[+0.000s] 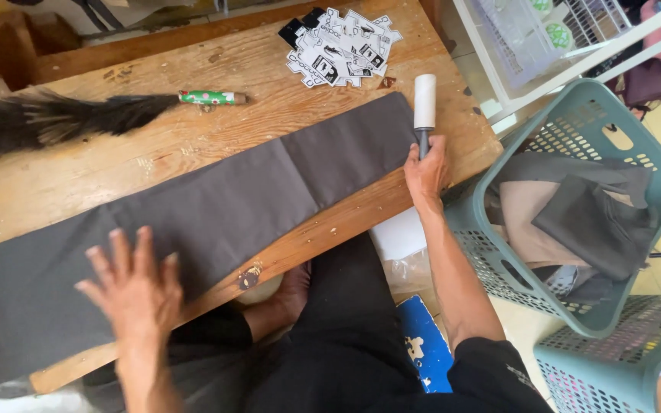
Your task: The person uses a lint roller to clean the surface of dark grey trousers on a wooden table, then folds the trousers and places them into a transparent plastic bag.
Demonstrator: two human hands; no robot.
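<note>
Here the fingers of the right hand (426, 170) are clamped round the dark handle of a lint roller (424, 107), whose white roll lies at the right end of a long strip of dark grey cloth (216, 214), close to the counter's right edge. The left hand (135, 287) lies flat on the same cloth near the counter's front left corner, its fingers (120, 251) spread apart and gripping nothing. The cloth runs slantwise across the wooden counter (193, 138), from the front left corner up towards the right edge, with a fold line showing a little right of its middle.

Behind the cloth, towards the counter's far left, lies a black feather duster (47, 122) with a green patterned handle, well apart from both hands. At the far right corner sits a heap of black-and-white paper tags (342, 46). Off the counter's right edge stands a teal plastic laundry basket (652, 164) holding grey and beige pieces of cloth, and a second basket (613, 367) of the same kind stands just in front of it. Under the counter's front edge show the person's dark-clothed lap and a blue panel.
</note>
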